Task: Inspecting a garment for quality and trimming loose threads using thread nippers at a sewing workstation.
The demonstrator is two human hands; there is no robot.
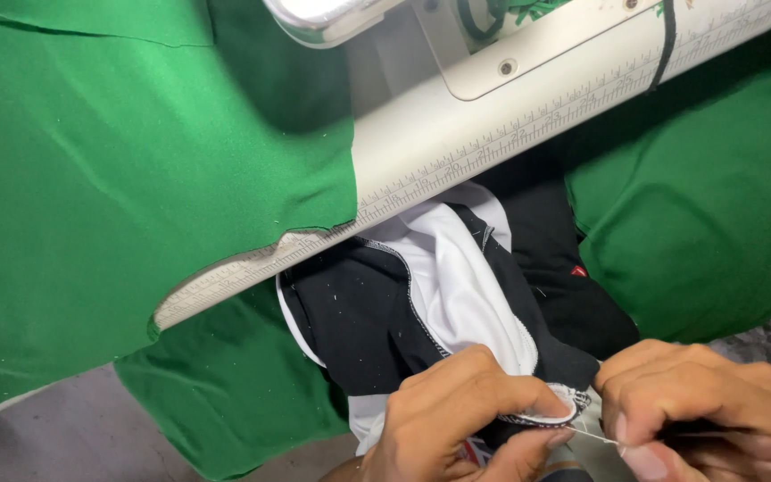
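Nearest the camera, low in the frame, the left hand (pixel 457 415) was curled shut, thumb and forefinger pinching the stitched edge of a black-and-white garment (pixel 430 295). Just beside it on the right, the right hand (pixel 707 402) was closed tight too, fingertips nipping a thin pale thread (pixel 595 436) that ran taut across the small gap from the garment's hem. The two hands sat almost touching, knuckles up.

The garment itself lay bunched in the near middle of the scene, black panels with a white panel between them, seams edged in black-and-white overlock stitching, flecks of lint on the black. Its far end tucked under the machine.

Farther off, a white sewing-machine arm (pixel 493 134) slanted across from lower left to upper right, a printed ruler scale along its near edge. Green fabric (pixel 109 178) was draped over its left end and spread wide to the left; more green cloth (pixel 707 214) lay on the right. At the near left, a strip of grey floor (pixel 55 437) showed.
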